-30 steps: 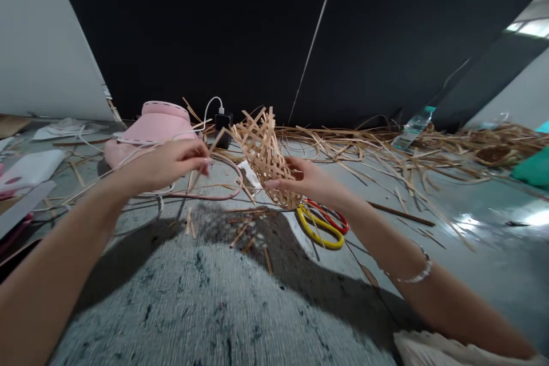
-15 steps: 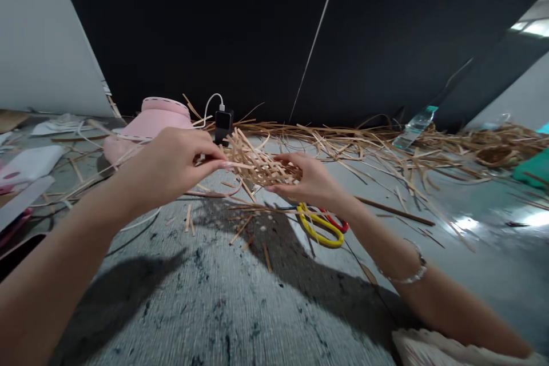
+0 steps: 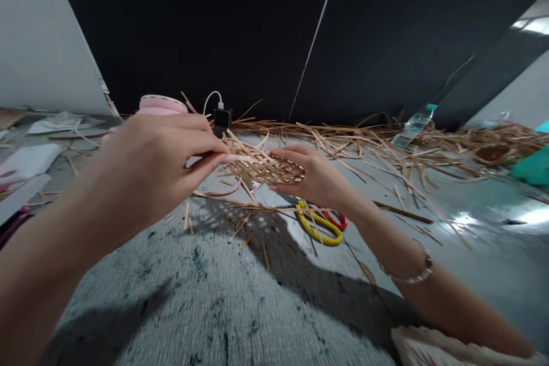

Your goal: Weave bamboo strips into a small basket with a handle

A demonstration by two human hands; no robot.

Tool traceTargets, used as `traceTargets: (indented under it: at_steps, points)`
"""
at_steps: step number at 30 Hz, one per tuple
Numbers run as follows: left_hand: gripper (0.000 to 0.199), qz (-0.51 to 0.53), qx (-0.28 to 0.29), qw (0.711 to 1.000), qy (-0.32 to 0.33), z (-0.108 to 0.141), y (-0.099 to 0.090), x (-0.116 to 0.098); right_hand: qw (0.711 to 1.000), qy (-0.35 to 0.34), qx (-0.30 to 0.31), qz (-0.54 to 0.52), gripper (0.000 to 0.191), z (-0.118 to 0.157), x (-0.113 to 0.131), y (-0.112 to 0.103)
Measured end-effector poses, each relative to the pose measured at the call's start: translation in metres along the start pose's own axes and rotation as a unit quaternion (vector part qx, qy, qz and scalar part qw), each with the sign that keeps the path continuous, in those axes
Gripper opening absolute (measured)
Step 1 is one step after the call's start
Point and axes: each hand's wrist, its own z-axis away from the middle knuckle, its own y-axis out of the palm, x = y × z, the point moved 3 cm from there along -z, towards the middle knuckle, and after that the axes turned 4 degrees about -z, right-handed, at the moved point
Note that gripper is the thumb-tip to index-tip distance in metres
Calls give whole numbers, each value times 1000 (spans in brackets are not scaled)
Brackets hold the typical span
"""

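Note:
A small piece of open weaving (image 3: 266, 168), made of pale flat strips with loose ends sticking up at its left, is held above the table. My right hand (image 3: 302, 171) grips its right side, thumb below and fingers above. At its left, my left hand (image 3: 184, 154) pinches a pale strip (image 3: 240, 158) between thumb and forefinger; the strip runs into the weaving. Scissors (image 3: 319, 226) with one yellow and one red handle lie under my right hand, their blades partly hidden. Short cut strips (image 3: 240, 229) are scattered below the weaving.
A pink rounded object (image 3: 160, 104) sits behind my left hand. Next to it stands a small black device (image 3: 222, 120) with a white cable. Long strips (image 3: 343, 140) pile along the dark panel (image 3: 206, 28). A clear bottle (image 3: 414, 126) lies tilted at right.
My left hand has moved nearer and larger in view, still pinching the strip, and covers more of the pink object. My right hand keeps its hold with little shift.

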Motion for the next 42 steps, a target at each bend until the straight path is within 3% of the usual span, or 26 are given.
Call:
traceTargets:
  at_steps: [8,14,16,19,23,28,32,42]
  points:
    - [21,21,58,998,-17,-6,30,11,997,-8,75,15,62,1,6,2]
    - [28,28,82,991,-100,-4,45,23,981,-18,190,-38,65,3,4,16]
    - [36,25,112,992,-58,-2,55,18,977,-26,205,-60,65,4,4,19]
    - [30,30,175,984,23,2,73,6,973,-40,210,-92,66,6,5,22]
    - [24,-11,197,976,93,7,92,-2,971,-43,215,-99,65,7,3,26]
    - [21,-66,202,968,131,8,104,-7,964,-53,235,-117,69,7,2,31]
    - [13,-91,205,963,150,9,104,-14,961,-56,243,-120,69,6,0,33]
    - [18,-90,244,953,156,8,103,-14,960,-45,243,-127,68,7,2,33]
